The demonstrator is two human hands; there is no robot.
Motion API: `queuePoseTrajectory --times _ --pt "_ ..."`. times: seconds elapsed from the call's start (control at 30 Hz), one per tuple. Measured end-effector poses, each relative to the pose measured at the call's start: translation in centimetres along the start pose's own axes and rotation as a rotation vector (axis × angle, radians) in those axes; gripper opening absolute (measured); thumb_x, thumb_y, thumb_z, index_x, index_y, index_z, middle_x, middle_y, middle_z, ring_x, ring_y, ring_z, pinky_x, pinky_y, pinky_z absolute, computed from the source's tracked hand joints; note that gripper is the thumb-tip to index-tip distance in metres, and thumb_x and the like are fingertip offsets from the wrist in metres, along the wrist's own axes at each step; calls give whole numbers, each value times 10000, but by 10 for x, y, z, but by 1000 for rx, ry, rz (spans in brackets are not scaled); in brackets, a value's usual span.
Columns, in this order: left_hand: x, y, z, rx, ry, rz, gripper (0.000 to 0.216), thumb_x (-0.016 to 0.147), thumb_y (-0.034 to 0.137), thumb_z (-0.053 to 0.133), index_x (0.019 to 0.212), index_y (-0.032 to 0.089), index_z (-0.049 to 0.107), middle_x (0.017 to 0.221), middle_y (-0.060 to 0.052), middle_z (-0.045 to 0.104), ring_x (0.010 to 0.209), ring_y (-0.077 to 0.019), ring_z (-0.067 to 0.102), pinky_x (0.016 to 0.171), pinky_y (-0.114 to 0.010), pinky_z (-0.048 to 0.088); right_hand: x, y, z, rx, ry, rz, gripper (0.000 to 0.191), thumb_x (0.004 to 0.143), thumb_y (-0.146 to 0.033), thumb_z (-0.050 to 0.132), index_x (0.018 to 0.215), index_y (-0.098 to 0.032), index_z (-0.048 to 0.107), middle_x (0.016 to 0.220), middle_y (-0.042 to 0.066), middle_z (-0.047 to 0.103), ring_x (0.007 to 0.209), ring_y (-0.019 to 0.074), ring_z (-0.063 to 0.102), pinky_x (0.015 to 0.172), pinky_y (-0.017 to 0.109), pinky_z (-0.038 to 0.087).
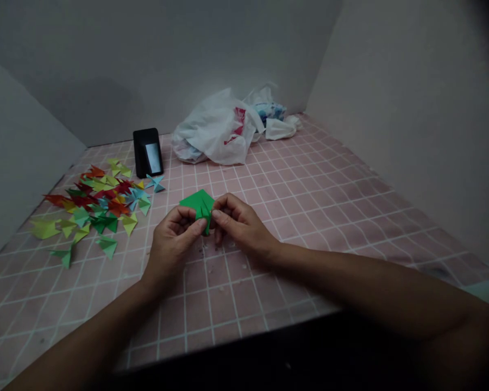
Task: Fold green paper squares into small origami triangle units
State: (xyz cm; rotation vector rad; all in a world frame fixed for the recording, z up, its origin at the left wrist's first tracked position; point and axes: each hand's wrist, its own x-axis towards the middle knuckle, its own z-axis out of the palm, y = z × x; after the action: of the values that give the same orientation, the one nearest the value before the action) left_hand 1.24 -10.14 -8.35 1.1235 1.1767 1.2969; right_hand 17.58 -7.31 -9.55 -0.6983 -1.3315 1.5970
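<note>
A partly folded sheet of green origami paper (197, 201) is held above the table, with a wide flat flap at the back and narrow folds at the front. My left hand (174, 234) pinches its lower left side between thumb and fingers. From the right, my right hand (240, 224) grips the edge of the same paper with thumb and index finger. Left of my hands lies a loose pile of folded paper pieces (103, 221) in green, yellow, red, orange and light blue, shaped like small birds or butterflies.
A pink cloth with white grid lines (293, 201) covers the table. At the back stands a black phone-like device (146, 152). Near it lies a white plastic bag (215, 127) with red print, beside a blue-and-white packet (270, 111) and crumpled white material (280, 128). Pale walls enclose the table.
</note>
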Motion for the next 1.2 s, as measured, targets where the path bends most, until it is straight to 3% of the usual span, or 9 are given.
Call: queuePoseTrajectory --times 0.17,0.4,0.87,1.07,1.2 --pt "1 0 1 25 -24 2 193 766 253 827 852 208 660 803 8 666 724 -142 626 698 -275 512 1 1 -1 63 -6 108 163 958 -310 617 856 -201 550 656 -47 615 521 88 578 540 226 489" --pt "1 -2 -3 63 -53 -10 179 878 347 757 815 200 678 815 -20 663 769 -162 617 732 -292 518 1 1 0 88 40 121 162 913 -256 659 798 -198 562 660 -50 614 510 81 570 533 223 495" --pt "3 -6 0 -78 -14 -138 163 793 282 810 756 173 695 783 -19 687 731 -143 615 742 -292 520 2 3 2 107 67 134 108 903 -169 616 816 -194 557 657 -45 641 520 85 602 575 234 504" --pt "3 -4 0 -24 -8 -74 143 780 256 818 773 186 694 781 -16 699 738 -149 644 720 -283 530 1 3 3 86 73 137 106 895 -158 600 818 -207 546 642 -47 636 525 96 600 572 245 508" --pt "1 0 0 139 73 102 126 758 238 833 777 195 716 847 -8 696 770 -149 665 734 -279 554 0 2 2 86 38 115 76 895 -188 613 848 -208 557 662 -44 638 562 102 615 596 250 514"
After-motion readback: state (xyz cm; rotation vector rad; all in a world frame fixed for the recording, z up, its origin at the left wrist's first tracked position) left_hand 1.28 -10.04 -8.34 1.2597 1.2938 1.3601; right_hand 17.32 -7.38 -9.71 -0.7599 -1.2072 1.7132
